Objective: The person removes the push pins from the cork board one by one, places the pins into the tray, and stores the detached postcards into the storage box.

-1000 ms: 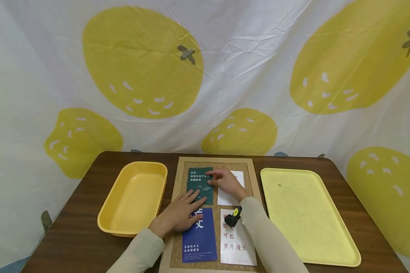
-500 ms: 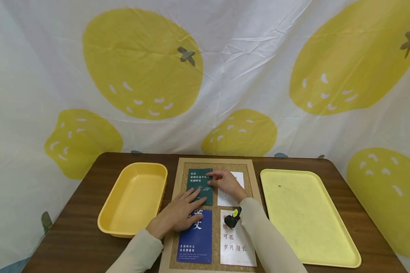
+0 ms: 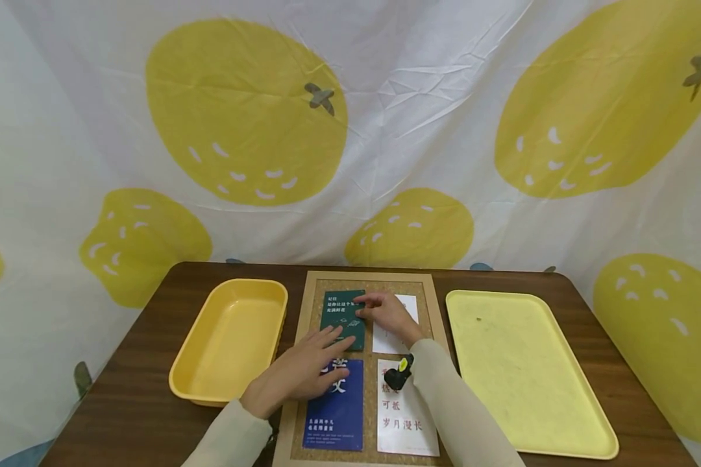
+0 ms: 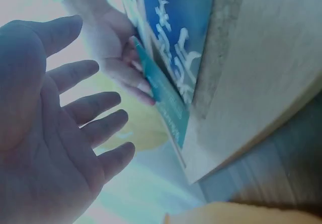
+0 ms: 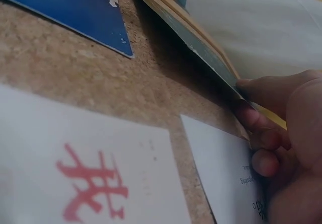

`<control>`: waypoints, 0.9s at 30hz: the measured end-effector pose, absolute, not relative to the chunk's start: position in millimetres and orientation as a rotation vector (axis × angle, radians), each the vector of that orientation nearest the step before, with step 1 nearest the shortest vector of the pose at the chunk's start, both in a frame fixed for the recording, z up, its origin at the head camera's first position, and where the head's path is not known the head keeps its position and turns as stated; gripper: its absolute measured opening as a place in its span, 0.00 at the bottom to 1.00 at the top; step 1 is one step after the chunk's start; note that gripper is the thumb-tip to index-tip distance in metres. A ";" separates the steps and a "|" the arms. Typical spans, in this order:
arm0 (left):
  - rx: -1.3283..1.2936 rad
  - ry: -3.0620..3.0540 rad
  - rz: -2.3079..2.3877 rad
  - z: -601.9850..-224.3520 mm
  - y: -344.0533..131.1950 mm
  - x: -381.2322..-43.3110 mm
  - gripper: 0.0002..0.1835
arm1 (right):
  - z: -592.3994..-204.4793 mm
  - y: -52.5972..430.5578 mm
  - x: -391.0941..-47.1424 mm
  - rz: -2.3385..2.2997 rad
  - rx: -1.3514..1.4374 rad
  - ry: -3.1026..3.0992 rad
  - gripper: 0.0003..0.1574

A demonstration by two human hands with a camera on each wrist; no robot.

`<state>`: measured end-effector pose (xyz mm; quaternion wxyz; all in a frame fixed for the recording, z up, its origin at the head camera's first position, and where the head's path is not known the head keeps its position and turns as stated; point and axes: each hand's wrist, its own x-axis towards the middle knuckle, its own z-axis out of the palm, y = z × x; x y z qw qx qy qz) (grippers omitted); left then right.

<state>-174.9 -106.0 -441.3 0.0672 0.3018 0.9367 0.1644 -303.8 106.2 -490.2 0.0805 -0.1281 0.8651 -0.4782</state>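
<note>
Green card [image 3: 341,314]: thin, stiff, rectangular, at the far left of the corkboard [image 3: 370,392]. From the right wrist view I see it tilted up off the grainy cork, its right edge pinched between thumb and fingers of the right hand [image 3: 387,314]. Left hand [image 3: 306,364] hovers over the green card's near end and the blue card [image 3: 335,421]; fingers straight and spread. Whether its fingertips touch, I cannot tell.

Blue card, smooth and white-lettered, lies near left; red-lettered card [image 3: 407,431] near right; white card [image 3: 387,342] far right, partly under the right hand.

Edges: pale wooden frame [image 3: 374,277], square-cornered, raised round the cork. Strips of cork part the cards. Left, a narrow band of dark wood-grain table [image 3: 134,370], then a deep, round-cornered basin [image 3: 230,344]. Right, a shallow yellow tray [image 3: 526,370] just beside the frame. I note most room along the table's left side.
</note>
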 end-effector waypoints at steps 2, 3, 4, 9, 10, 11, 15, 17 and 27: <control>0.887 2.835 0.517 -437.3 -109.8 -171.7 0.32 | -490.4 106.6 -303.8 -1.432 -0.375 2.582 0.16; 0.879 2.843 0.528 -435.6 -112.1 -170.3 0.32 | -490.7 106.8 -303.9 -1.434 -0.370 2.581 0.16; 0.873 2.851 0.536 -433.9 -114.8 -169.0 0.32 | -490.8 106.8 -303.9 -1.436 -0.364 2.580 0.16; 0.821 2.877 0.585 -426.7 -131.6 -166.3 0.32 | -491.2 106.1 -303.5 -1.468 -0.319 2.549 0.19; 0.796 2.878 0.601 -424.8 -135.8 -165.8 0.32 | -491.0 105.7 -303.3 -1.478 -0.311 2.544 0.19; 0.767 2.881 0.614 -423.2 -140.3 -165.3 0.32 | -490.9 105.5 -303.1 -1.486 -0.305 2.538 0.20; 0.651 2.908 0.671 -416.3 -160.9 -162.7 0.31 | -490.7 104.7 -302.8 -1.495 -0.293 2.544 0.20; 0.613 2.930 0.688 -414.1 -172.7 -161.2 0.31 | -490.5 104.3 -302.7 -1.487 -0.294 2.551 0.21; 0.637 3.031 0.788 -413.0 -234.2 -151.5 0.30 | -490.7 104.0 -304.1 -1.493 -0.298 2.541 0.21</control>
